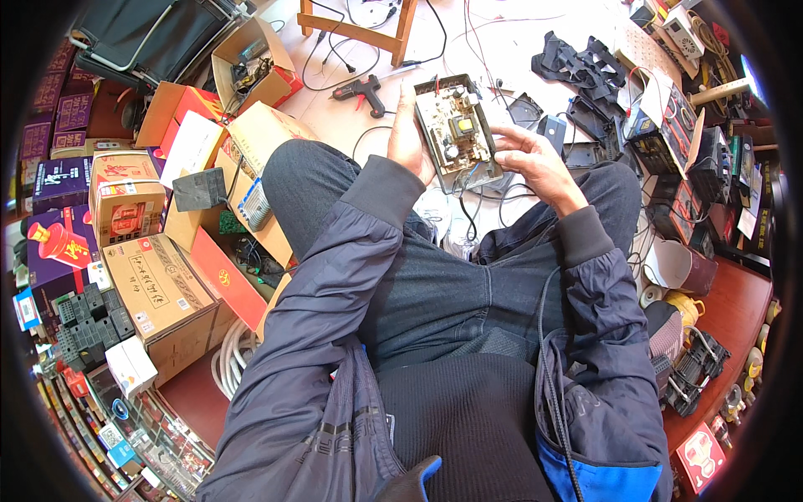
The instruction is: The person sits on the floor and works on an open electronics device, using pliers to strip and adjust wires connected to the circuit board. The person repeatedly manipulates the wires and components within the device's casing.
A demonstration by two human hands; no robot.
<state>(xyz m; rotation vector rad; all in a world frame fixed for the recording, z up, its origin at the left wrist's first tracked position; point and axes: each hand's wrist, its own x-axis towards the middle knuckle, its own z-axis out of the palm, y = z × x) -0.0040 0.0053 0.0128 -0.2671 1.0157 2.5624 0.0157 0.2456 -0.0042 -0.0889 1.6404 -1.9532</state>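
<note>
Black shirt (464, 422) nearest; hands (406, 144) pinch circuit board (457, 125) between them, long axis pointing away.

We count one left hand (405, 134) and one right hand (537, 163), one circuit board (452, 142), one yellow-banded transformer (461, 125), and two dark sleeves (335, 259). We also find one glue gun (360, 94), two wooden legs (405, 32) with one crossbar (347, 29), one coil of white hose (222, 364) and one pale tub (667, 263). The boxes (159, 289) we see number more than five.

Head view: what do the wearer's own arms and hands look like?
Loose, wrinkled, dark navy-grey jacket sleeves of smooth fabric end in snug dark-grey fabric cuffs. The left hand and right hand are bare, without gloves.
</note>
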